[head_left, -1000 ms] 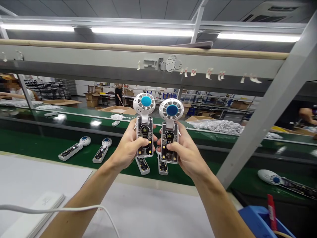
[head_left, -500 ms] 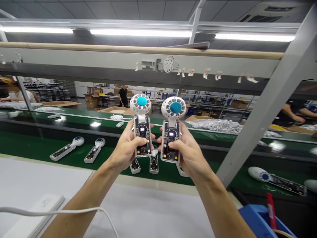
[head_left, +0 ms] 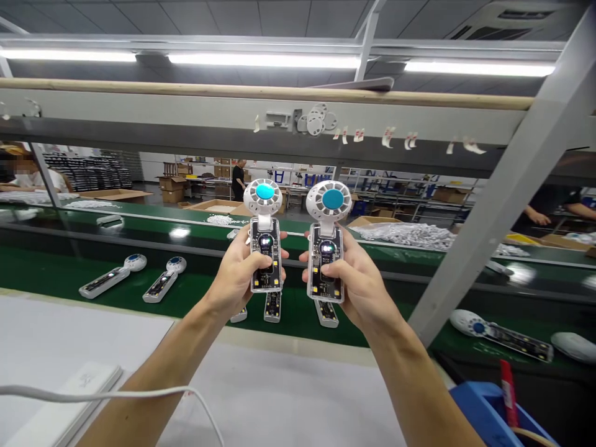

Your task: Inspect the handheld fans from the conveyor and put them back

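Note:
My left hand (head_left: 235,273) is shut around the clear-bodied handle of a handheld fan (head_left: 265,242), with the thumb across its circuit board. The fan stands upright, with a white round head and a blue centre. My right hand (head_left: 356,276) grips a matching handheld fan (head_left: 325,245) the same way, a small gap away from the first. Both lit displays are partly covered by my thumbs. Below my hands, several similar fans (head_left: 273,307) lie on the green conveyor belt (head_left: 298,326), partly hidden.
More fans (head_left: 112,278) lie on the belt at left and right (head_left: 500,335). Nearer me are a white work surface (head_left: 288,397), a white cable (head_left: 93,391) and a blue bin (head_left: 488,413). A grey post (head_left: 503,186) rises at right. Co-workers' arms (head_left: 544,214) show beyond.
The fans on the belt have moved left across my view. The two held fans have spread slightly further apart, and their displays now show a brighter glow.

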Motion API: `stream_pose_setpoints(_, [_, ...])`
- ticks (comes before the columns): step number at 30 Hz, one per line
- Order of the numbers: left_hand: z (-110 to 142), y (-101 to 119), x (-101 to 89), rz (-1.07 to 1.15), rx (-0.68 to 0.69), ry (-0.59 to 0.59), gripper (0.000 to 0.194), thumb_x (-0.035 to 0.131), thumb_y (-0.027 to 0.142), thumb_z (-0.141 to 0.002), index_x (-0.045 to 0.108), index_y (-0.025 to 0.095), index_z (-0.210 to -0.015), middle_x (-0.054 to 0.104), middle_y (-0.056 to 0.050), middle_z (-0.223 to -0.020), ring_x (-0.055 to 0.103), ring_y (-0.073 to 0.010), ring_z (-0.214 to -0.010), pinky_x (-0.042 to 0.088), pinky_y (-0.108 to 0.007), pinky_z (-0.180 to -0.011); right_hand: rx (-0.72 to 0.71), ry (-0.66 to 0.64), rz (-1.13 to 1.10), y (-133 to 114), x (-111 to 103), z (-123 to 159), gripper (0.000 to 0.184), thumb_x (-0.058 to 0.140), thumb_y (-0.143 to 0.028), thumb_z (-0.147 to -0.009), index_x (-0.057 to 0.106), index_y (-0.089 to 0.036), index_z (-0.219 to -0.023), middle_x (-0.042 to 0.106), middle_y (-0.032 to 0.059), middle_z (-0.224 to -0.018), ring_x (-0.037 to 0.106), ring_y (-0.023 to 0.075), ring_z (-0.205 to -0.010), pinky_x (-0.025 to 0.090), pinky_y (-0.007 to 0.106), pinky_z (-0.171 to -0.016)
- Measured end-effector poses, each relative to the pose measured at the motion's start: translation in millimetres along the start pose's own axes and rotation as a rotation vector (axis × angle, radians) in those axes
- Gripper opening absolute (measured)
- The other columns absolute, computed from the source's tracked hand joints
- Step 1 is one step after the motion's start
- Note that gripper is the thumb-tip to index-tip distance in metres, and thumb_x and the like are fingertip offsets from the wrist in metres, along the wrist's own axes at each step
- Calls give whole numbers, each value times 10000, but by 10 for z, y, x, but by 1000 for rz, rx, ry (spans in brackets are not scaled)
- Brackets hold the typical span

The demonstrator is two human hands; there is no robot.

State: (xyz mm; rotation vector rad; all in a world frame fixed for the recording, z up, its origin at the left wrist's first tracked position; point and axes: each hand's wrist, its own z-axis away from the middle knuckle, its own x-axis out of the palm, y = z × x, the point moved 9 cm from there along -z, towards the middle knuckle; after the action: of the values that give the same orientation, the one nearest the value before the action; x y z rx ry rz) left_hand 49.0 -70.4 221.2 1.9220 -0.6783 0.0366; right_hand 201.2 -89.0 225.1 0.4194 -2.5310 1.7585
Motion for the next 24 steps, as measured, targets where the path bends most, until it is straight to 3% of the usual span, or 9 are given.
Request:
stream_pose_setpoints(4, [-8, -37, -23, 16, 7, 4, 507, 661, 142, -765, 470, 158, -1234, 637, -100, -1047, 654, -180, -653, 545, -284, -571, -14, -23, -19, 33, -12, -32, 833, 656, -172, -704, 314, -275, -1456, 696, 20, -910, 672, 175, -657, 558, 278, -544])
stream_pose_setpoints(9, [-17, -36, -50, 69, 27, -11, 470, 657, 116, -775, 504, 168, -1216, 610, -112, -1193, 668, -184, -701, 561, -294, -591, -15, -36, -31, 21, -19, -47, 819, 661, -170, -702, 325, -257, -1444, 697, 19, -896, 671, 174, -651, 565, 283, -557])
stream_pose_setpoints(14, [-20, -25, -57, 87, 32, -5, 473, 665, 114, -771, 510, 167, -1214, 602, -113, -1217, 667, -182, -706, 572, -305, -594, -9, -27, -20, 15, -25, -43, 796, 666, -174, -703, 343, -248, -1426, 704, 22, -898, 677, 178, -667, 580, 292, -580])
stream_pose_setpoints(21, [23, 8, -9, 78, 8, -30, 518, 687, 147, -759, 493, 180, -1238, 630, -87, -1090, 655, -195, -665, 559, -326, -591, -50, -12, -13, -7, -71, -45, 799, 701, -190, -709, 356, -263, -1425, 698, 20, -927, 684, 185, -677, 587, 305, -571])
stream_pose_setpoints(24, [27, -14, 3, 58, 3, -41, 477, 723, 283, -778, 520, 168, -1194, 646, -81, -974, 649, -203, -703, 559, -321, -616, -100, 44, -26, -44, -78, -35, 702, 740, -250, -712, 433, -251, -1344, 690, 19, -933, 689, 185, -704, 584, 296, -584])
